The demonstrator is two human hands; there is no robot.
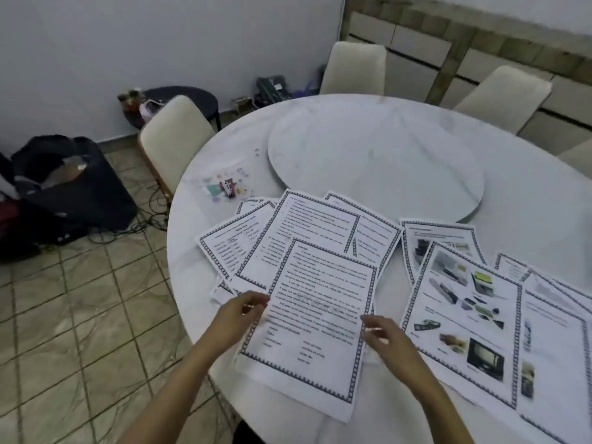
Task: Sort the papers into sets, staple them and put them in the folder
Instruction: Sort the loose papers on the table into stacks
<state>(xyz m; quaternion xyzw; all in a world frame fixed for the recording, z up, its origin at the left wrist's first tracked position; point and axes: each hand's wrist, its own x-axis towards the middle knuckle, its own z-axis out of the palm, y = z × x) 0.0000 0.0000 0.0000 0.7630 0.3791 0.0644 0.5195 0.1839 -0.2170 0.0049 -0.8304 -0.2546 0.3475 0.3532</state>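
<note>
— Closest in?
— Top sheet (pixel 315 318), bordered and full of text, at the near rim of the desk (pixel 528 193). Pinched at its left edge by the left grip (pixel 245 310), fingers curled; held at its right edge by the right grip (pixel 381 331).
— And from the left?
— Dark bag (pixel 64 187) on the floor, then a pale chair (pixel 174 139). On the desk, a clear folder (pixel 224 184) with coloured marks, something small on it, too blurred to name. Next, fanned text sheets (pixel 307 232) under the top sheet, just short of the round turntable (pixel 368 161). Far right, picture sheets (pixel 461 315), overlapping, just beside the right grip.
</note>
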